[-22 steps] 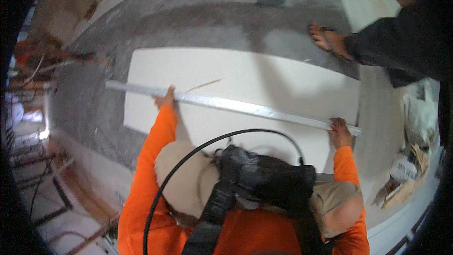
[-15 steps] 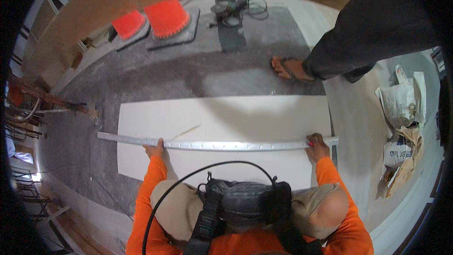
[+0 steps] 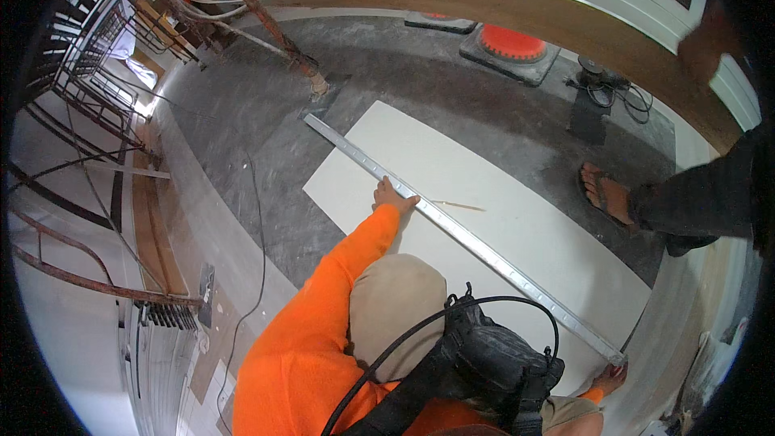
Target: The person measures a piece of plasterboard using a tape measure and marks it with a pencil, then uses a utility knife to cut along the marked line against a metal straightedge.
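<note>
A long silver metal channel lies diagonally across a white board on the floor, its far left end jutting past the board's edge. My left hand grips the channel's near edge toward its far half, thumb and fingers apart along it. At the channel's near right end, my right hand is closed on it; a small red spot shows by its fingers, too small to name. A thin pale stick, perhaps a pencil, lies on the board beyond the channel.
Another person's sandalled foot stands beyond the board. Orange cones and a coiled cable sit farther back. Rusty scaffolding rises at the left, and a black cord trails over the floor. My black bag hangs in front.
My view has swung left, so the board and channel now appear diagonal. My right hand is now at the channel's end, rather than slightly inward from it. My left hand stays on the channel.
</note>
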Demonstrator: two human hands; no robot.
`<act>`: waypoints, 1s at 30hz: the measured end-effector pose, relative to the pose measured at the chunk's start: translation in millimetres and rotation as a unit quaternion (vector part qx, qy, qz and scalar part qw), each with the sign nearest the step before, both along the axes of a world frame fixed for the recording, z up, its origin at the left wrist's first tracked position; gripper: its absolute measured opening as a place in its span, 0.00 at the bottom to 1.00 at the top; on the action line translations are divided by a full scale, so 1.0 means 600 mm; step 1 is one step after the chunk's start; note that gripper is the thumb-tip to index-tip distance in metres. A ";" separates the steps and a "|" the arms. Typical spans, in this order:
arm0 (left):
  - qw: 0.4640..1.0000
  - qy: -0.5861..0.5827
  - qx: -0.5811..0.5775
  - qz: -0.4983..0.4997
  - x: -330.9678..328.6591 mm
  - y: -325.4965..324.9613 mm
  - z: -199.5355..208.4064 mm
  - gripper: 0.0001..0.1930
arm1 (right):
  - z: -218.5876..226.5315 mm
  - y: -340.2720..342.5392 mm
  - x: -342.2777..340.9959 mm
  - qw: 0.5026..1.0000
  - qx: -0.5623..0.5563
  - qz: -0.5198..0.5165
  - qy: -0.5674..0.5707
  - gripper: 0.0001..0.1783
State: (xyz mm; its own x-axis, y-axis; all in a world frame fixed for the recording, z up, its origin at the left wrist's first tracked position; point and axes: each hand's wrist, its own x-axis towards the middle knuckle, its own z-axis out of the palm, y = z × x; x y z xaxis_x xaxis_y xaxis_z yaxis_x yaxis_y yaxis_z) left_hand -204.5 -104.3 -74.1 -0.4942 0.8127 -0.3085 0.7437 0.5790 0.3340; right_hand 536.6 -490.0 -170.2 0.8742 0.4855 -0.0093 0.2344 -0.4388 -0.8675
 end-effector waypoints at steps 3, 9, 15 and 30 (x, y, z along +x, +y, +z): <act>0.999 -0.038 -0.019 -0.026 0.030 0.020 -0.056 0.70 | 0.013 -0.002 0.039 0.989 -0.006 -0.120 0.089 0.31; 0.982 -0.147 -0.021 -0.115 -0.084 0.090 -0.175 0.79 | 0.148 -0.001 -0.102 0.890 -0.160 0.275 -0.328 0.22; 0.983 -0.088 -0.038 -0.156 -0.184 0.112 -0.163 0.77 | 0.153 0.114 -0.106 0.956 -0.006 -0.198 0.215 0.18; 0.974 -0.100 -0.089 -0.183 -0.155 0.102 -0.165 0.72 | 0.077 0.067 -0.018 0.942 0.019 -0.251 0.221 0.17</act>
